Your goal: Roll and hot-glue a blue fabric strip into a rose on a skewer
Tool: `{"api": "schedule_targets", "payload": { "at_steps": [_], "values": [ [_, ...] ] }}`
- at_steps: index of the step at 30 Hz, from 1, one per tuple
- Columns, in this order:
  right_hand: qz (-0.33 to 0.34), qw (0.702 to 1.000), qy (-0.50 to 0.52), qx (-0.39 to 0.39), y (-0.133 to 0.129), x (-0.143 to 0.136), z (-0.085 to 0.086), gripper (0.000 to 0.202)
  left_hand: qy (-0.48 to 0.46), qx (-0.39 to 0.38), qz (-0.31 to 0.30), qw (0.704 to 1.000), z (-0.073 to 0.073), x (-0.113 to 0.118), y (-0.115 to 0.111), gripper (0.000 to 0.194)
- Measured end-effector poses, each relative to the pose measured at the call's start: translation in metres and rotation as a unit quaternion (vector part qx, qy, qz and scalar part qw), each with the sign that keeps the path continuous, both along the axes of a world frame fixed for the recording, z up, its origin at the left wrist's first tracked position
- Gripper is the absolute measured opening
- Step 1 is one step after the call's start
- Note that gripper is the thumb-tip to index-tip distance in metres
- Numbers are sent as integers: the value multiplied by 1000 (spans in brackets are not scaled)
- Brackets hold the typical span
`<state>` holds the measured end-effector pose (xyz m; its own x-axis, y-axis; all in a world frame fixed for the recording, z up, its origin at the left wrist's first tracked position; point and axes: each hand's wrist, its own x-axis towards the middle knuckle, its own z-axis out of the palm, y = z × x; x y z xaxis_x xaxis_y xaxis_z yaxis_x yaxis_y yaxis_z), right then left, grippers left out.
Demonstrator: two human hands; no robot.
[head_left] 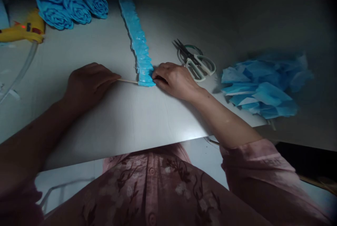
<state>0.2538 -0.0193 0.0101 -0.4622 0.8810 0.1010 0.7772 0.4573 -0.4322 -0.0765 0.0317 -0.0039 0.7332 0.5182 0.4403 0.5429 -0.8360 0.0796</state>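
Note:
A long pleated strip of blue crepe paper (140,45) lies on the table, running from the far side toward me. Its near end wraps around or lies over a thin stick (129,81); which of the two I cannot tell. My left hand (91,82) pinches the stick's left end between thumb and fingers. At the right edge of the strip's near end, my right hand (173,78) is closed with its fingertips on the blue paper. The stick's right end is hidden by the paper and fingers.
Scissors with white handles (196,66) lie beyond my right hand, on a roll of tape (193,48). A heap of blue paper (265,85) sits at right. Several rolled blue paper roses (79,8) and a yellow glue gun (26,29) are at far left.

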Motion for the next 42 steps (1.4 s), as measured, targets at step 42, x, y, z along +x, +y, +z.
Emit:
{"api": "schedule_targets", "payload": {
  "at_steps": [42],
  "values": [
    [3, 1000, 3, 19, 0, 0, -2, 28, 0, -26, 28, 999, 3, -5, 4, 51]
  ]
}}
